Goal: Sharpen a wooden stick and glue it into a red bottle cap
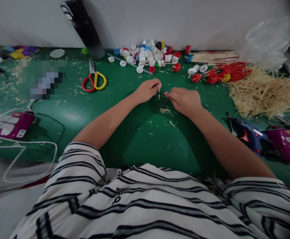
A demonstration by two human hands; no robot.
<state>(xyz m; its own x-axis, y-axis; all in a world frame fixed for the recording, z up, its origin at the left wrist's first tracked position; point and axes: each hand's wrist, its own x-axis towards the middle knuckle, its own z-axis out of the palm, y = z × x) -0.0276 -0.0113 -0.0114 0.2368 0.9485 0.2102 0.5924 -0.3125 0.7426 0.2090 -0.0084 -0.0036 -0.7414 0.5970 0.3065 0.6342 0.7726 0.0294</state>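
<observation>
Above the green table my left hand (147, 91) pinches a thin, pale wooden stick (159, 97) that points down. My right hand (186, 100) grips a small dark tool (162, 94), which looks like a blade and touches or crosses the stick; its handle is hidden by my fingers. Both hands are closed and close together. Below them lies a little heap of wood shavings (165, 110), with loose curls scattered nearer to me.
Scissors (94, 78) lie to the left, bottle caps (147, 56) behind my hands. Right are red caps (224, 73), wooden sticks (214, 57), wood wool (266, 91) and a blue glue gun (251, 134). A dark bottle (85, 30) stands behind; a white cable (37, 142) loops at left.
</observation>
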